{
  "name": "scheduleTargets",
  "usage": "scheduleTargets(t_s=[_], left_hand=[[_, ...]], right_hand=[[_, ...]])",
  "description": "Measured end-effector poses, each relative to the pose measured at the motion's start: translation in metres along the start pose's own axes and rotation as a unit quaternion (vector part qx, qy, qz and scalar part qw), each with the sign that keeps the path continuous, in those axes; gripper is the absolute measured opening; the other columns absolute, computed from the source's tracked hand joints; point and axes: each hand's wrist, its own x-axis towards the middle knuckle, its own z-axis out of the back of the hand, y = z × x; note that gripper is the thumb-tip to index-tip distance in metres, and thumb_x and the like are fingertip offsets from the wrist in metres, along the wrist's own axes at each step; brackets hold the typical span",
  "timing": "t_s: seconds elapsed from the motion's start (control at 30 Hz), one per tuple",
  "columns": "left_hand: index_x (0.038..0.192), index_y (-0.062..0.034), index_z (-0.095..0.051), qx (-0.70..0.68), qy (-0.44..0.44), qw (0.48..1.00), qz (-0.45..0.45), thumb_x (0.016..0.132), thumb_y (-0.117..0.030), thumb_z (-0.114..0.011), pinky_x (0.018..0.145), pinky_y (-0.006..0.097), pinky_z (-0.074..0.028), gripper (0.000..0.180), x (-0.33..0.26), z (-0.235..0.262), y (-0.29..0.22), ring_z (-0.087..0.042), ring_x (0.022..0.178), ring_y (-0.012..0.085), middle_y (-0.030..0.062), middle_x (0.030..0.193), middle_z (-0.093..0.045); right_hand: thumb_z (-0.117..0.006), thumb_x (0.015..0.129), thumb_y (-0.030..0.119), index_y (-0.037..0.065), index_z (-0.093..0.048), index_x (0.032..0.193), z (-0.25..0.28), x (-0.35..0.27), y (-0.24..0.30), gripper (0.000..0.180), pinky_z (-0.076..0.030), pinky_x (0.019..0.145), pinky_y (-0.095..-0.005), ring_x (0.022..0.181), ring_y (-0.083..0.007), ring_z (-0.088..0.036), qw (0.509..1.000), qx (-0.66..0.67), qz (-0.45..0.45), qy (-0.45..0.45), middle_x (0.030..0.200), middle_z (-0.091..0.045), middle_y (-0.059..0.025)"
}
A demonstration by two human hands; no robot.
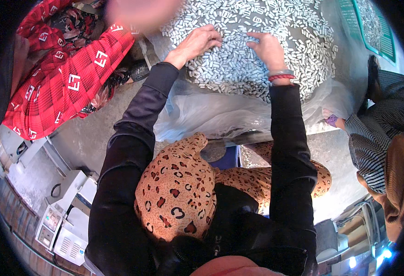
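Leopard-print trousers (176,193) and black sleeves fill the 6 o'clock area, nearest the lens. At 12 o'clock, a desk (275,117) draped in clear plastic sheet (202,115) carries a broad heap of small white pieces (238,69). Both hands lie flat on that heap, fingers spread, gripping nothing: left hand (197,41) at 11 o'clock, right hand (268,48) at 1 o'clock, with a red bead bracelet (281,77) at the wrist. Progress reads as partial: pieces near the hands lie packed side by side, while those toward the far rim lie scattered. A person in red (68,78) sits at 10 o'clock, a striped sleeve (372,133) at 3 o'clock. Piece type cannot be made out; the desk's far edge is cut off.
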Motion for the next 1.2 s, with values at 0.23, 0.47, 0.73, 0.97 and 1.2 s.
scheduleTargets(t_s=[0.23,0.47,0.73,0.97,1.2], left_hand=[[0.094,-0.0024,-0.062,-0.370,-0.054,0.922,0.102,0.084,-0.016,-0.059,0.067,0.024,-0.043,0.018,0.003,0.031,-0.017,-0.054,0.076,0.0109,0.0018,0.083,-0.059],[0.083,0.0011,-0.055,-0.751,-0.050,0.651,0.101,0.090,-0.033,-0.044,0.057,0.025,-0.040,0.037,-0.007,0.042,-0.036,-0.050,0.069,0.0158,0.0116,0.084,-0.055],[0.084,-0.0026,-0.065,-0.059,0.007,0.980,0.188,0.074,-0.027,-0.068,0.064,0.033,-0.048,0.026,-0.019,0.018,-0.026,-0.061,0.069,0.0223,0.0116,0.070,-0.064],[0.074,0.0009,-0.059,-0.047,-0.033,0.996,0.068,0.082,-0.022,-0.054,0.056,0.040,-0.041,0.024,0.004,-0.019,-0.026,-0.055,0.060,0.0315,0.0200,0.066,-0.057],[0.073,0.0037,-0.062,0.017,-0.036,0.995,0.092,0.067,-0.005,-0.064,0.064,0.037,-0.047,0.011,-0.013,0.006,-0.046,-0.060,0.068,0.0329,0.0217,0.071,-0.059]], right_hand=[[-0.060,0.077,0.021,0.004,-0.064,0.079,-0.010,-0.008,0.012,0.018,-0.050,0.065,-0.0436,0.074,-0.0362,-0.062,0.989,-0.126,-0.040,0.070,0.075,-0.062,-0.0213],[-0.066,0.075,0.008,0.001,-0.060,0.079,0.020,-0.024,-0.005,0.010,-0.042,0.054,-0.0237,0.060,-0.0121,-0.051,0.706,0.673,-0.220,-0.017,0.069,-0.058,-0.0028],[-0.051,0.084,0.011,-0.001,-0.056,0.088,0.043,-0.029,0.006,0.014,-0.032,0.046,-0.0184,0.066,-0.0112,-0.046,0.466,0.874,-0.096,0.098,0.074,-0.051,-0.0068],[-0.054,0.074,0.018,0.008,-0.062,0.083,-0.042,0.060,-0.025,0.016,-0.048,0.069,-0.0400,0.079,-0.0253,-0.061,0.950,-0.231,-0.009,-0.208,0.076,-0.061,-0.0120],[-0.047,0.078,0.008,-0.001,-0.054,0.090,-0.019,0.071,0.020,0.016,-0.049,0.056,-0.0419,0.065,-0.0286,-0.064,0.979,-0.023,-0.172,-0.110,0.071,-0.063,-0.0160]])
